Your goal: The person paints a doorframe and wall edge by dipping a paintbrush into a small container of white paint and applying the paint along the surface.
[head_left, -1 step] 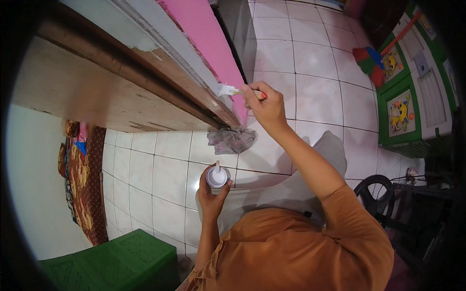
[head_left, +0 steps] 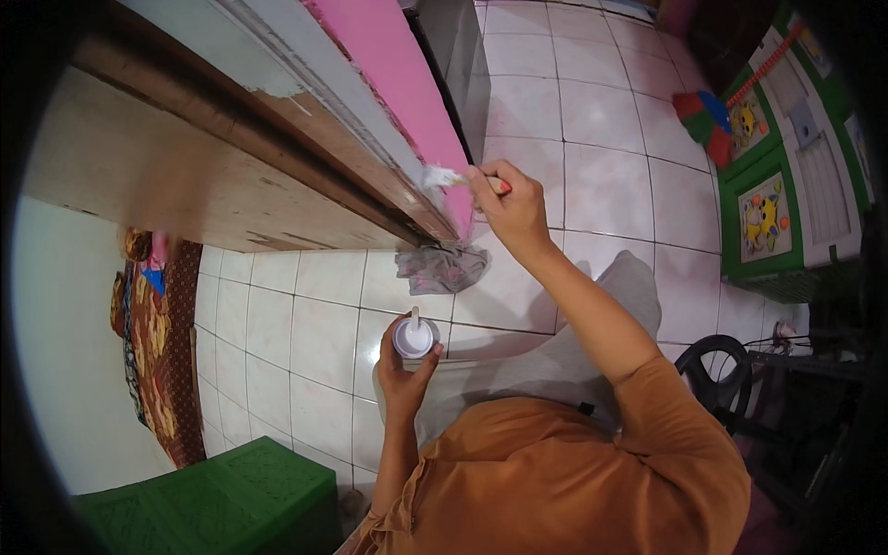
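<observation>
My right hand [head_left: 511,205] is closed round the handle of a paintbrush [head_left: 447,178]. White paint covers the bristles, which are at the lower part of the door frame [head_left: 375,139], by the border between its pale grey edge and the pink wall [head_left: 398,79]. Lower down, my left hand [head_left: 404,381] grips a small cup of whitish paint [head_left: 413,339] from the side. A pale stick [head_left: 415,315] stands in the paint and leans on the rim. On the floor at the frame's foot lies a crumpled grey rag [head_left: 442,269] with pink stains.
A brown wooden door [head_left: 139,148] spans the upper left. At lower left stands a green plastic piece [head_left: 222,499], near a patterned brown cloth [head_left: 176,370]. To the right are a green and white cabinet [head_left: 768,176] and a black wheel [head_left: 720,375]. White tiles [head_left: 324,324] cover the floor.
The brush and my right hand have shifted slightly to the right and down. My left hand and the cup have stayed in place.
</observation>
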`<state>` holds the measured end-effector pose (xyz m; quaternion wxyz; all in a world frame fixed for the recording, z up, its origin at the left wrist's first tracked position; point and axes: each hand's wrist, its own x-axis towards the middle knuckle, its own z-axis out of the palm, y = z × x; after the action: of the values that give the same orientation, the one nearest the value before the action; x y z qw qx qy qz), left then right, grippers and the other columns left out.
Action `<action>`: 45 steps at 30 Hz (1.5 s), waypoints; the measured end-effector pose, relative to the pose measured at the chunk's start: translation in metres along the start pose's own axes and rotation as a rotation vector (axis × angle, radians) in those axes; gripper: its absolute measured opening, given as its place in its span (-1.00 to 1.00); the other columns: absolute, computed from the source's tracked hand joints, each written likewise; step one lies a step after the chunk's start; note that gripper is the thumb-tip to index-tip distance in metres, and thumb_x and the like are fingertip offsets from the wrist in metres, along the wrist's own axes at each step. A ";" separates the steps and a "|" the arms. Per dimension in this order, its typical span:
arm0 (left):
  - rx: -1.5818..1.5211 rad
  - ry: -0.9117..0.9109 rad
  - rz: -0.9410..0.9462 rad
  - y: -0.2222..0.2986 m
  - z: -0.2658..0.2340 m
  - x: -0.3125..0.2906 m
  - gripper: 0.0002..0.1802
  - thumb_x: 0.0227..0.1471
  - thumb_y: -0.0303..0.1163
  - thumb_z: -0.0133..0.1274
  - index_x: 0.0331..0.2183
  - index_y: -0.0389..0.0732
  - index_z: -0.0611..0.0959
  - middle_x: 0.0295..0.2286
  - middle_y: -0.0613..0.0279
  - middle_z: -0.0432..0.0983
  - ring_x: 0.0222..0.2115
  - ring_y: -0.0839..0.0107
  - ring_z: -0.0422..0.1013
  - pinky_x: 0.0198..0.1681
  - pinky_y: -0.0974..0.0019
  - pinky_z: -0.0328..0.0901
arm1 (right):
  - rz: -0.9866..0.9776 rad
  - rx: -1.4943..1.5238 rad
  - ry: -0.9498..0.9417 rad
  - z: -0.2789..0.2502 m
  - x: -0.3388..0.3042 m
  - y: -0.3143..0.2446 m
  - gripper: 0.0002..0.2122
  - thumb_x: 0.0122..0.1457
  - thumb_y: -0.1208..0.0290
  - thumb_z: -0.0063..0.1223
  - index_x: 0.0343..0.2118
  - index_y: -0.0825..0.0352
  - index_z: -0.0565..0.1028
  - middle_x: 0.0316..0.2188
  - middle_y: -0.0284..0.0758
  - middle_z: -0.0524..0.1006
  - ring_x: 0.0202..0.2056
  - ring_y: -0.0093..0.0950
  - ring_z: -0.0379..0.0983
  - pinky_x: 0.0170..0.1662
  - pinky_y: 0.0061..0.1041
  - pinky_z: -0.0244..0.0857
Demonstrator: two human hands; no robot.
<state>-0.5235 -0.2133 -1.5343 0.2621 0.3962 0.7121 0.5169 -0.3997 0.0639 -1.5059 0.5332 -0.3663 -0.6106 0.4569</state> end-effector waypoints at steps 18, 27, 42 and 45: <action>-0.036 0.050 0.037 0.035 -0.012 -0.117 -0.22 -0.02 -0.56 0.43 0.21 -0.33 0.45 0.07 0.10 0.50 0.11 0.30 0.45 0.24 0.21 0.31 | 0.164 0.131 -0.063 -0.059 -0.075 -0.026 -0.73 0.38 0.26 0.20 -0.31 0.43 0.60 -0.52 -0.30 0.65 -0.51 -0.56 0.63 -0.43 -0.52 0.51; -0.015 0.012 0.133 0.009 -0.066 -0.147 -0.19 -0.02 -0.57 0.43 0.23 -0.36 0.43 0.05 0.11 0.50 0.10 0.30 0.45 0.24 0.20 0.31 | 0.374 0.082 -0.074 -0.028 -0.157 0.005 -0.66 0.35 0.17 0.25 -0.25 0.44 0.58 -0.52 -0.29 0.63 -0.51 -0.55 0.62 -0.44 -0.53 0.52; -0.070 0.054 0.088 -0.079 0.049 -0.006 -0.20 -0.01 -0.62 0.42 0.24 -0.33 0.43 0.06 0.13 0.51 0.09 0.32 0.46 0.23 0.22 0.33 | 0.545 -0.020 -0.065 -0.014 -0.124 0.256 -0.66 0.39 0.18 0.20 -0.21 0.47 0.56 -0.44 -0.26 0.64 -0.51 -0.53 0.62 -0.42 -0.52 0.56; -0.092 0.100 0.055 -0.124 0.078 0.031 -0.18 -0.03 -0.64 0.41 0.24 -0.32 0.42 0.08 0.11 0.49 0.10 0.31 0.46 0.23 0.20 0.33 | 0.581 -0.069 -0.067 0.000 -0.114 0.335 -0.66 0.39 0.19 0.19 -0.19 0.47 0.56 -0.43 -0.27 0.64 -0.49 -0.53 0.62 -0.39 -0.53 0.56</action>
<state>-0.5163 -0.1648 -1.6755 0.2299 0.3770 0.6886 0.5752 -0.3949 0.0624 -1.8593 0.3467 -0.5285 -0.5126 0.5812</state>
